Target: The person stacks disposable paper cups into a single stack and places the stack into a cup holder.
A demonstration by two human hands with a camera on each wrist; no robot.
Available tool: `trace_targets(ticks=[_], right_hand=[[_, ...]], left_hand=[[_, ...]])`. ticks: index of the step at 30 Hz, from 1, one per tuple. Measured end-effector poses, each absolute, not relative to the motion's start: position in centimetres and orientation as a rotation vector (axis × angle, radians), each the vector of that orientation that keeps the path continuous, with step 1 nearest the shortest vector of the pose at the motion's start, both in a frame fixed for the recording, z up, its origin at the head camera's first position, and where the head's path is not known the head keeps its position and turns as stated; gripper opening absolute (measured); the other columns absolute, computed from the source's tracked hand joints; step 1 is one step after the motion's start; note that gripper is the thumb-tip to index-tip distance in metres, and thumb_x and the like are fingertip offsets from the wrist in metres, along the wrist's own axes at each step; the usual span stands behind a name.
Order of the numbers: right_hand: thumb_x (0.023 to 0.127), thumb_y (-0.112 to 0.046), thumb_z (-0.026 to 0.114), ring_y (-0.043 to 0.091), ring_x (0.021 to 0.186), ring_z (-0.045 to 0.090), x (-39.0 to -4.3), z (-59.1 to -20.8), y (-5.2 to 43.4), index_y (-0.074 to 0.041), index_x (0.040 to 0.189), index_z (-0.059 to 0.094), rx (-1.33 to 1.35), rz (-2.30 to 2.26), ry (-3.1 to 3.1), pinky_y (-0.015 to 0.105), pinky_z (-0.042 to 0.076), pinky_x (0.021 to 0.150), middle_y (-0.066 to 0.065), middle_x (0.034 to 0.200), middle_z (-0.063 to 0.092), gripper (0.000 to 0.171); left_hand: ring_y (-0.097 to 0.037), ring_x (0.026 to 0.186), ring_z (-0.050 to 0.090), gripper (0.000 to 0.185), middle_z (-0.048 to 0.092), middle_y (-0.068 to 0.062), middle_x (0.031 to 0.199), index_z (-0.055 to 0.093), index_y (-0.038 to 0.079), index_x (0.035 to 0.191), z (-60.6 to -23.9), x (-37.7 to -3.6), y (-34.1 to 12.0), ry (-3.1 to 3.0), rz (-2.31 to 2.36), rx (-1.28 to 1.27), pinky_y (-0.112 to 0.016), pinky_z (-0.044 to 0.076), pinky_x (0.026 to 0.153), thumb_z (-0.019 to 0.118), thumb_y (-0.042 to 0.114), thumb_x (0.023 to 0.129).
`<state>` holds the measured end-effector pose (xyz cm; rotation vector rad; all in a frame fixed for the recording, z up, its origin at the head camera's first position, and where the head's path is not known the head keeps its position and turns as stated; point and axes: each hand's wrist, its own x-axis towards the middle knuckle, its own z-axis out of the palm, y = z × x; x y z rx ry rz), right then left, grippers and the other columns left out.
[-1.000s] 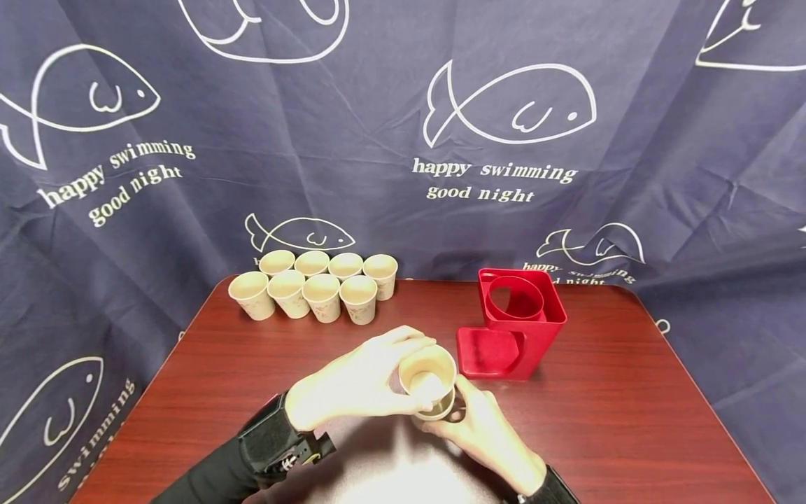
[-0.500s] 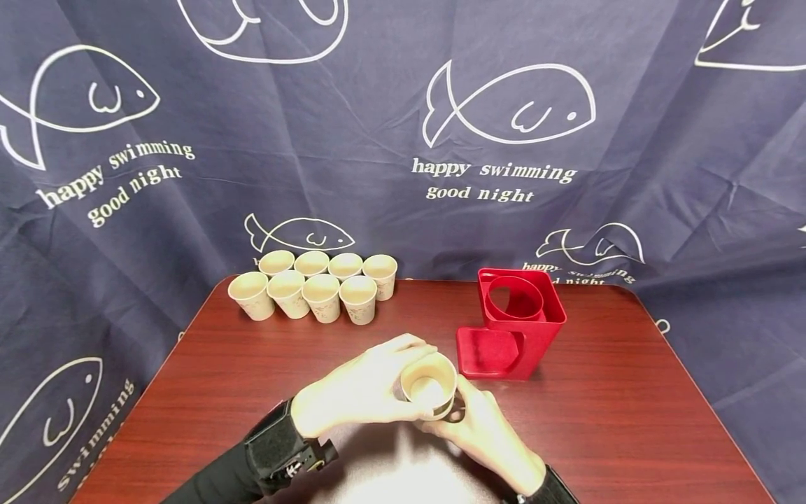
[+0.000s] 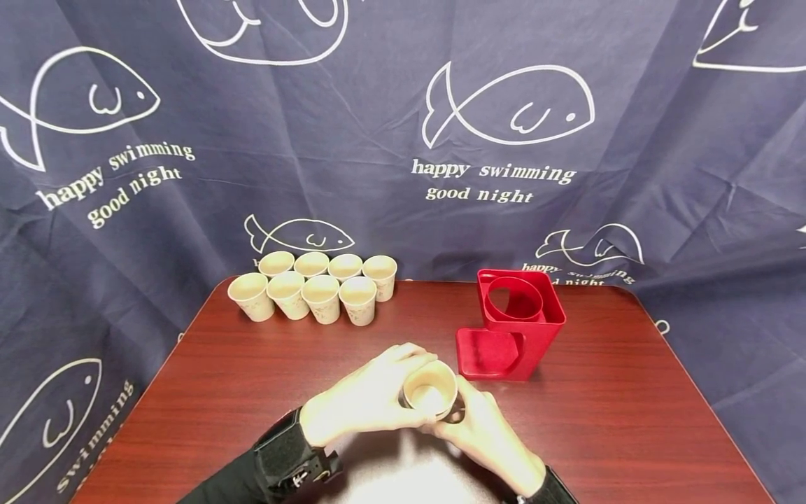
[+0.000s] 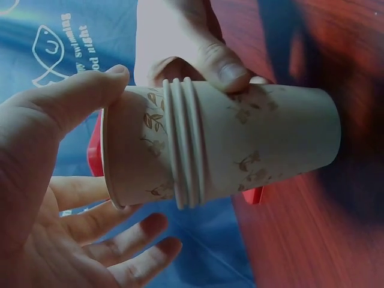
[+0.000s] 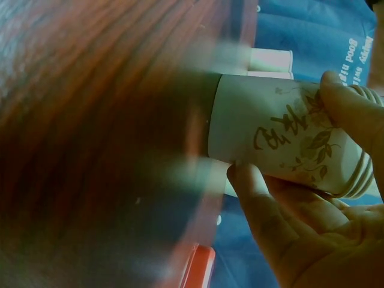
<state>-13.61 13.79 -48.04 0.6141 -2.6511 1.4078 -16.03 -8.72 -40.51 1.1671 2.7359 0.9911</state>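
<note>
In the left wrist view, a floral paper cup [image 4: 135, 147] sits nested partway into a stack of paper cups [image 4: 270, 141], with several rims close together. My left hand [image 3: 362, 395] holds the top cup near its rim, thumb on one side and fingers on the other. Lower down, my right hand [image 3: 488, 434] grips the stack between thumb and fingers. Seen from the right wrist, the stack [image 5: 270, 129] shows brown printed writing and flowers. From the head view I look into the top cup [image 3: 430, 388], which hides the stack below it.
Two rows of upright paper cups [image 3: 322, 302] stand at the back left of the brown table [image 3: 604, 420]. A red plastic holder [image 3: 535, 346] with a round ring and a low tray stands right of my hands. A blue fish-print curtain [image 3: 378, 140] hangs behind.
My left hand has moved down and slightly right, pushing the top cup deeper into the stack. The right hand has stayed in place. The cup rows and red holder have not moved.
</note>
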Motion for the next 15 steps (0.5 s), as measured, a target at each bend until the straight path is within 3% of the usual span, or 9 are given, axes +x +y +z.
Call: trace_targets(ticks=[5,15], right_hand=[[0.069,-0.022,0.093,0.000,0.076,0.065,-13.6,-48.3,13.8,-0.014,0.110,0.066,0.642,1.310,-2.596,0.023,0.055,0.064,-0.004,0.090,0.076,0.049],[0.067,-0.014,0.089,0.000,0.071,0.061,-13.6,-48.2,13.8,-0.014,0.105,0.065,0.618,1.291,-2.639,0.020,0.051,0.062,-0.005,0.084,0.074,0.045]], left_hand=[[-0.012,0.122,0.055,0.057,0.064,0.005,0.127,0.065,0.022,0.132,-41.0,-16.0,-8.6,2.744,0.982,1.201,-0.038,0.047,0.108,0.079,0.048,0.084],[-0.014,0.126,0.055,0.063,0.062,0.004,0.131,0.062,0.021,0.137,-41.7,-15.8,-8.7,2.762,0.975,1.150,-0.039,0.048,0.108,0.080,0.047,0.083]])
